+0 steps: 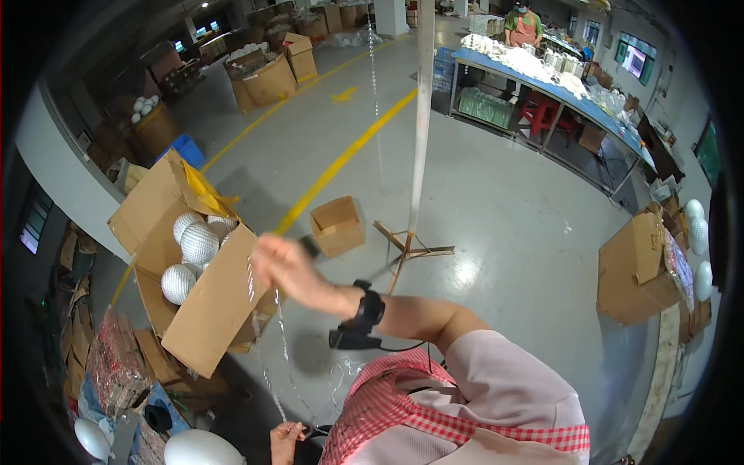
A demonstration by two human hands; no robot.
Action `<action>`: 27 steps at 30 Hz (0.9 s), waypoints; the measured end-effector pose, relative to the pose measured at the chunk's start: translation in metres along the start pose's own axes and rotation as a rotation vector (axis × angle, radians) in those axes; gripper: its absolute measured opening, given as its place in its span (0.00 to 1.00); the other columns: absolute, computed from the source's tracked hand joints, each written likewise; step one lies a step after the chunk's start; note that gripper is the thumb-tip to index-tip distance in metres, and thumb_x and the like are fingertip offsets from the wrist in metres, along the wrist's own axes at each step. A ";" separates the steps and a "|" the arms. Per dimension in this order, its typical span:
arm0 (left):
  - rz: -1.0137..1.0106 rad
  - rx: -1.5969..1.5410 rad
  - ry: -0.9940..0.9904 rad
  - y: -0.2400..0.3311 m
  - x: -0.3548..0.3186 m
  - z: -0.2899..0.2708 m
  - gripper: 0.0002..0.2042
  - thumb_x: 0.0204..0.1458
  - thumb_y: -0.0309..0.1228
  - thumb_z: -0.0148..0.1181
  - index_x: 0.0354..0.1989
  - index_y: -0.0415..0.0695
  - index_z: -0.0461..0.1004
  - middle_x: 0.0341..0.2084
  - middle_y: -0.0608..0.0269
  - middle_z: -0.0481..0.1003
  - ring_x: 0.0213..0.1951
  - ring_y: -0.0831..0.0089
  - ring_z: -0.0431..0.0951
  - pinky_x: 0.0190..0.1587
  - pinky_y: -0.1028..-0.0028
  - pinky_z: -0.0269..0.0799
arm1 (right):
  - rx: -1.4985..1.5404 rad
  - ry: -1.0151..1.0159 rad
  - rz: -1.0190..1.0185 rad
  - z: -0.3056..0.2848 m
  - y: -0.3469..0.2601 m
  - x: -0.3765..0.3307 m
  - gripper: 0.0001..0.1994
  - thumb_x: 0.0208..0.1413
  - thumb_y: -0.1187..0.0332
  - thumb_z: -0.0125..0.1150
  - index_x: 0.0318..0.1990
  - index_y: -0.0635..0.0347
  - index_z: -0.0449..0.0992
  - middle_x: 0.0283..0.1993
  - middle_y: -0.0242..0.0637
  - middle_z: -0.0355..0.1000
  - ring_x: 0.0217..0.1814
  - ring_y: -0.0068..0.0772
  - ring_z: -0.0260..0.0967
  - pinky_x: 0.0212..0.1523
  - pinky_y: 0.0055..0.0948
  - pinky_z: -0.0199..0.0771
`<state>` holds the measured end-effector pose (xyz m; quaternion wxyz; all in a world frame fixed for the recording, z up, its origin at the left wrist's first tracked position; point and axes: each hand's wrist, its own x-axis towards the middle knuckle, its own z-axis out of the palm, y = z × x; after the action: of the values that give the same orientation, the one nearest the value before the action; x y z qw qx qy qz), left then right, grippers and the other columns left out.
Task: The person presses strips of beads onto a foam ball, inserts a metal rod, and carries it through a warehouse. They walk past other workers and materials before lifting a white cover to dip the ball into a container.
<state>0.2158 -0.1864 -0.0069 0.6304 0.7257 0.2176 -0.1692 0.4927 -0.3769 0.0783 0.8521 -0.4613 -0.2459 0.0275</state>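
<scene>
My right hand (287, 271) is raised at the front left, its wrist wearing a black strap with a small device. It looks closed on a strand of clear beads (282, 329), though motion smears the fingers. Thin shiny strands hang below it toward my left hand (287, 443), low by my apron. There the fingertips are pinched together, apparently on the strand's lower end. Just left of my right hand, an open cardboard box (209, 310) contains several silver-white textured balls (199, 243).
A thin white pole (422, 132) stands on a wooden foot (406, 246), near a small open carton (337, 225). Smooth white balls (203, 449) lie at lower left. Another carton (639, 271) stands right. Beyond, a person (524, 29) is at a blue-topped table (570, 97).
</scene>
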 end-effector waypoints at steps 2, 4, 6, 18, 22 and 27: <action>-0.085 0.005 0.028 -0.013 -0.004 0.002 0.10 0.56 0.32 0.52 0.26 0.41 0.74 0.20 0.70 0.71 0.23 0.81 0.66 0.27 0.80 0.61 | -0.177 0.042 -0.085 -0.023 -0.015 0.013 0.10 0.57 0.65 0.52 0.28 0.60 0.67 0.18 0.26 0.63 0.20 0.19 0.61 0.23 0.22 0.62; -0.013 -0.063 0.030 -0.022 -0.012 0.002 0.11 0.57 0.32 0.51 0.29 0.39 0.74 0.21 0.68 0.71 0.25 0.80 0.67 0.28 0.80 0.62 | -0.497 -0.052 0.035 -0.026 -0.013 0.005 0.09 0.55 0.65 0.53 0.31 0.61 0.68 0.22 0.33 0.67 0.24 0.28 0.65 0.26 0.28 0.65; 0.018 -0.082 0.097 0.002 -0.020 0.011 0.11 0.57 0.33 0.51 0.32 0.39 0.75 0.22 0.68 0.72 0.25 0.80 0.68 0.29 0.80 0.62 | -1.011 -0.270 -0.030 -0.024 0.008 -0.012 0.11 0.51 0.65 0.56 0.37 0.63 0.70 0.33 0.45 0.70 0.34 0.43 0.69 0.36 0.38 0.68; 0.230 -0.096 0.432 0.007 0.004 -0.012 0.03 0.56 0.25 0.52 0.31 0.42 0.71 0.14 0.75 0.64 0.16 0.88 0.60 0.17 0.86 0.49 | -0.112 -1.079 0.510 0.035 0.075 -0.085 0.07 0.49 0.68 0.58 0.24 0.61 0.76 0.17 0.25 0.67 0.18 0.17 0.59 0.19 0.22 0.60; 0.123 -0.135 0.355 -0.032 0.013 -0.026 0.07 0.57 0.30 0.52 0.29 0.42 0.72 0.16 0.76 0.64 0.19 0.88 0.58 0.21 0.84 0.50 | -0.110 -0.533 0.477 0.018 0.024 -0.030 0.09 0.59 0.62 0.53 0.34 0.57 0.73 0.19 0.22 0.63 0.18 0.11 0.56 0.17 0.15 0.55; 0.147 -0.247 0.324 -0.057 -0.007 -0.042 0.08 0.58 0.29 0.50 0.33 0.38 0.74 0.15 0.73 0.65 0.18 0.87 0.59 0.22 0.84 0.53 | -0.438 -0.255 0.371 0.012 0.027 -0.016 0.08 0.60 0.64 0.51 0.34 0.59 0.72 0.17 0.22 0.61 0.15 0.09 0.51 0.14 0.12 0.47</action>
<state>0.1785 -0.1396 -0.0452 0.6821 0.6744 0.2818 0.0239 0.4777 -0.3561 0.0558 0.6753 -0.6636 -0.2624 0.1866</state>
